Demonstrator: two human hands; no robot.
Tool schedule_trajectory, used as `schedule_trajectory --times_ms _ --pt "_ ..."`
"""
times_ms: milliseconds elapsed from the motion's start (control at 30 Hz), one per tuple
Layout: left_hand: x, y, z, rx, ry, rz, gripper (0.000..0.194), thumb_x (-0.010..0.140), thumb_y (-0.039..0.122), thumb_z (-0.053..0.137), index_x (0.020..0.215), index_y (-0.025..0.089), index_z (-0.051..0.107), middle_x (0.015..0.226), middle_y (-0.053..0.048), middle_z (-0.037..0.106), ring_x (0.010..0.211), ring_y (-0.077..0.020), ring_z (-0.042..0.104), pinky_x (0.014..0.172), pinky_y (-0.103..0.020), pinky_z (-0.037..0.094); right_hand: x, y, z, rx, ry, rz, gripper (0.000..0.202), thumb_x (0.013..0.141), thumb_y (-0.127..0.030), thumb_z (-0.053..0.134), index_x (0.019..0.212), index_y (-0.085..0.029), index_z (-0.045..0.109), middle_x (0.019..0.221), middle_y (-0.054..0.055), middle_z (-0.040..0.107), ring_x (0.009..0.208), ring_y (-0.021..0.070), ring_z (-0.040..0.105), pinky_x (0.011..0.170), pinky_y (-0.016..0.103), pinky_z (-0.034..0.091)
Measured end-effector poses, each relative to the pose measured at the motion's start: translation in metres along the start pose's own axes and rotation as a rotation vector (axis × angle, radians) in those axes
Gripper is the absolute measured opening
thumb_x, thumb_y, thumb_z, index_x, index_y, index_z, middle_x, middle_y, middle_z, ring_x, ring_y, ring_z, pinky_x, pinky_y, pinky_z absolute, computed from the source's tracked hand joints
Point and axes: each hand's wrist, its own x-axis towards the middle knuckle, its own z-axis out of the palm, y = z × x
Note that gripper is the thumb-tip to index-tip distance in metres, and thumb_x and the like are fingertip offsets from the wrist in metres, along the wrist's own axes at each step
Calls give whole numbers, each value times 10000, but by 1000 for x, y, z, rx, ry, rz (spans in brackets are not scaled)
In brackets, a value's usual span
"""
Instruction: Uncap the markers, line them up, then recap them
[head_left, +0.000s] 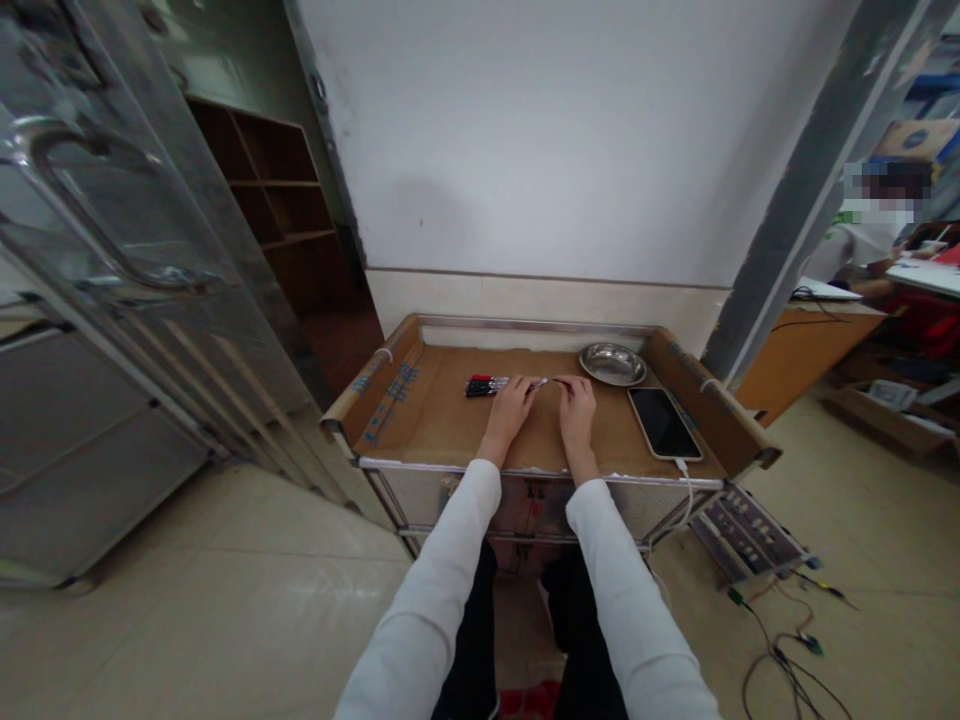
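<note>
Several pens (486, 385) with red and black ends lie side by side on the cardboard-lined top of the cart (439, 425). My left hand (511, 408) is closed at their right-hand end, and a slim pen with a silvery tip (541, 382) pokes out from its fingertips. Just across a small gap, my right hand (577, 405) is pinched shut near that tip. Something thin and dark shows at its fingertips, too small to name. Both wrists rest close to the cart's front edge.
A round metal dish (613, 364) sits at the back right. In front of it lies a phone (664, 424) with a white cable plugged in. Cardboard side walls (709, 400) rise at both ends. An electrical box (754, 535) with loose wires is on the floor at right. A person sits far right.
</note>
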Motion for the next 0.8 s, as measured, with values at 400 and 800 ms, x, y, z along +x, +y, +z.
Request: schedule_trajectory --times_ms 400,800 --pt "-4 4 -4 -43 51 -6 189 951 228 432 1083 181 559 1036 -79 629 979 -184 601 878 -323 467 -3 -18 -3 126 -296 -106 525 884 -173 390 1405 -237 387 1329 79 567 1177 164 577 985 346 478" --pt "-11 6 -8 298 373 -538 239 950 180 290 993 131 520 1030 -188 605 1028 -292 548 864 -423 437 -11 10 16 -76 -358 -103 674 785 -70 380 1453 -125 311 1461 143 413 1366 187 379 1139 420 325"
